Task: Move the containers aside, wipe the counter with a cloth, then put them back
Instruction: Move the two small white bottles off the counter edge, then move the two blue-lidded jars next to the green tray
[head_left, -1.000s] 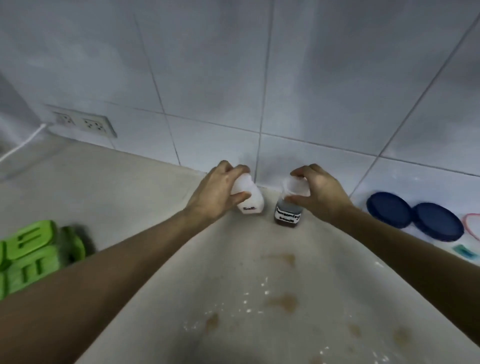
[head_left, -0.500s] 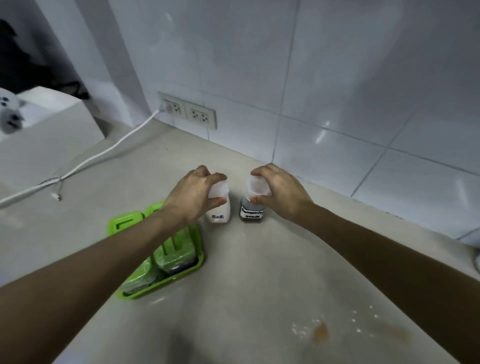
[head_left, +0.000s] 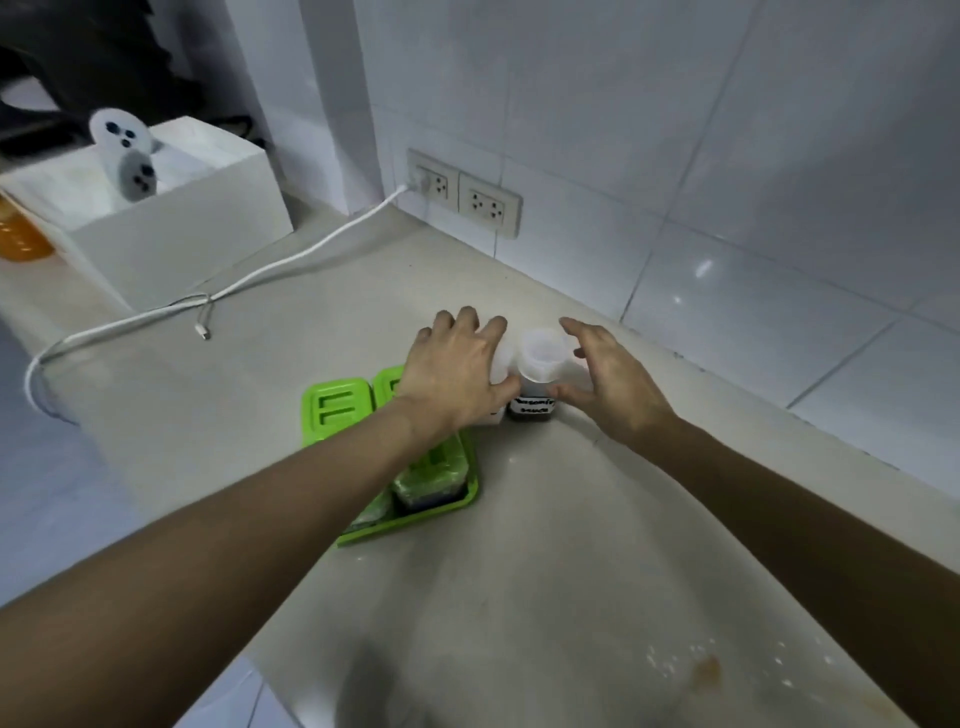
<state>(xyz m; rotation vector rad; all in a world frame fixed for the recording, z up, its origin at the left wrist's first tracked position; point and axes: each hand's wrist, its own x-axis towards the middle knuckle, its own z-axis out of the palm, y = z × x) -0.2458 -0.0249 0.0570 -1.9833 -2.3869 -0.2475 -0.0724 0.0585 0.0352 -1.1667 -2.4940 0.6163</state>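
Pale stained counter (head_left: 545, 545) under white wall tiles (head_left: 675, 130), two sockets (head_left: 462, 195) and white cable (head_left: 291, 260) behind, green tray (head_left: 415, 525) beside; since a moment ago, fingers loosened: left hand (head_left: 457, 371) spread over the white container (head_left: 503, 358), right hand (head_left: 613, 379) open, just off the dark-filled labelled container (head_left: 535, 395), both standing by the tray.

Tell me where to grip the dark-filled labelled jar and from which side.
Grip the dark-filled jar around its translucent white cap, coming from above and its right. It stands upright; the other container and left hand crowd its left, the tiled wall lies behind, and the right hand is already open there.
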